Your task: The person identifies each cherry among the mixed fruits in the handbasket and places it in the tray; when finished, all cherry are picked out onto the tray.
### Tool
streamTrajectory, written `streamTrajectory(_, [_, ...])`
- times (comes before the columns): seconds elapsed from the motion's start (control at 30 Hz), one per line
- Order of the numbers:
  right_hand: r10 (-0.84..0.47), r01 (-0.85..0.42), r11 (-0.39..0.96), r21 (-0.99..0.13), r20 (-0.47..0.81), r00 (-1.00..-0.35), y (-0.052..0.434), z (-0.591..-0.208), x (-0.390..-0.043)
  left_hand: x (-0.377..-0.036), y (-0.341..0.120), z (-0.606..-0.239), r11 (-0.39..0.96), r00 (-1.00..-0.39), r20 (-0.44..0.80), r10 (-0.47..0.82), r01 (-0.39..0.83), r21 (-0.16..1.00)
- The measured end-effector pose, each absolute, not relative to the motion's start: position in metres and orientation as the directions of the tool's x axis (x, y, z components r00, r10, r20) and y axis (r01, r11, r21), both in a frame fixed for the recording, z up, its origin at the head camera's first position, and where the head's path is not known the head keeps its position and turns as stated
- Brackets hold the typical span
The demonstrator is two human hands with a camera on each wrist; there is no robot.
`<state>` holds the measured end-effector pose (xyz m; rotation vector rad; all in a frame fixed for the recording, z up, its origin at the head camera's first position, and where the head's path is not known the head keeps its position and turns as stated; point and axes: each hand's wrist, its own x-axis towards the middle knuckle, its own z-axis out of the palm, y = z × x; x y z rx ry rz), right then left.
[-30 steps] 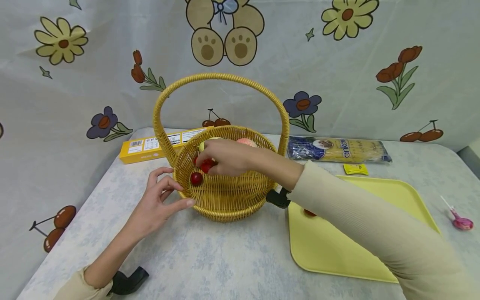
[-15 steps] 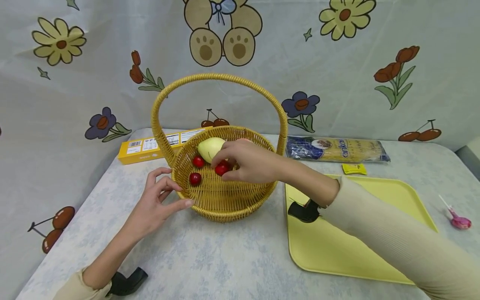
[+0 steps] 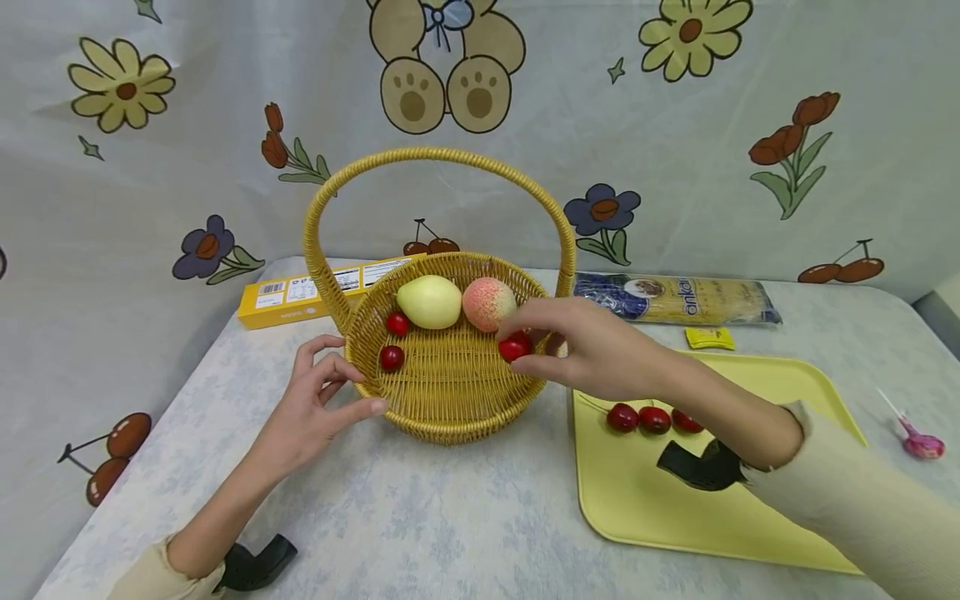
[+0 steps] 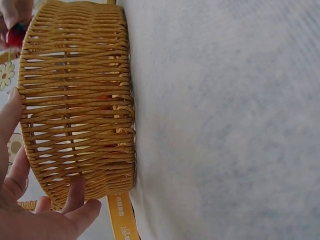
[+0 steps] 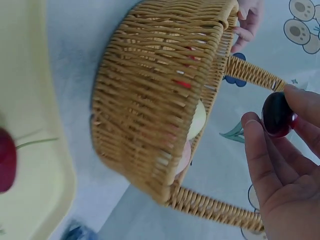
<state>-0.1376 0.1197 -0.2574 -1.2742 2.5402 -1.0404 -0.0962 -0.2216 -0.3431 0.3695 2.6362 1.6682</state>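
Note:
A yellow wicker basket [image 3: 450, 429] with a tall arched handle stands mid-table. My left hand [image 3: 318, 404] grips its left front rim, the thumb over the edge and the fingers against the woven side. Between the thumb and fingers of my right hand [image 3: 592, 346] is a dark red cherry [image 3: 516, 347], pinched above the basket's right rim. In the right wrist view the same cherry [image 5: 278, 115] shows at the fingertips. Inside the basket lie a pale yellow-green pear [image 3: 429, 302], a pink peach [image 3: 489, 304] and two cherries [image 3: 392, 358] at the left.
A yellow tray [image 3: 675, 508] lies to the right, with three cherries [image 3: 655, 419] in a row, partly beneath my right forearm. Behind are a yellow box [image 3: 288, 300], a noodle packet [image 3: 678, 300] and a small yellow wrapper [image 3: 709, 337]. A lollipop [image 3: 922, 446] lies far right.
My right hand has moved right with the cherry, from the basket's left side to its right rim. Pear, peach and tray cherries have come into fuller view. The left hand keeps its place.

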Motion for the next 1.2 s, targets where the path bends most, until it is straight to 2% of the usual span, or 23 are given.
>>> streamTrajectory(0.37, [-0.64,-0.569,0.53,-0.629,0.145,-0.755,0.184,-0.275,-0.112,-0.095,-0.222,-0.342,0.42,-0.973,0.118,0.197,0.192,0.887])
streamTrajectory(0.53, [-0.539,-0.452,0.625,-0.636,0.067,-0.84,0.217,-0.283,-0.099,-0.096,-0.221,-0.341,0.423,-0.973,0.115,0.2,0.191,0.886])
streamTrajectory(0.67, [-0.457,-0.376,0.706,-0.6,0.02,-0.889,0.248,-0.296,-0.092,-0.096,-0.221,-0.341,0.425,-0.972,0.116,0.203,0.195,0.884])
streamTrajectory(0.9, [-0.398,-0.36,0.781,-0.51,0.037,-0.916,0.29,-0.32,-0.09,-0.095,-0.221,-0.341,0.423,-0.972,0.117,0.204,0.195,0.885])
streamTrajectory(1.2, [-0.384,-0.286,0.834,-0.473,-0.123,-0.915,0.31,-0.343,-0.091,-0.095,-0.221,-0.342,0.423,-0.973,0.113,0.203,0.191,0.886])
